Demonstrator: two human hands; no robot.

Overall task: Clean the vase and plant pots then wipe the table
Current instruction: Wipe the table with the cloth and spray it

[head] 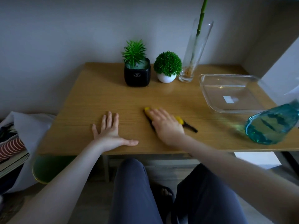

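Wooden table [100, 101] against a grey wall. Left hand [110, 131] flat on the wood, fingers spread. Right hand [165, 123] pressing a yellow cloth [178, 119] down mid-table, fingers straight and together. At the back: black pot [137, 75], white pot [166, 77], glass vase [192, 59]. Right side: clear tray [229, 94], blue bottle [271, 125].

Home corner, wooden table [97, 94], potted plants [167, 65]
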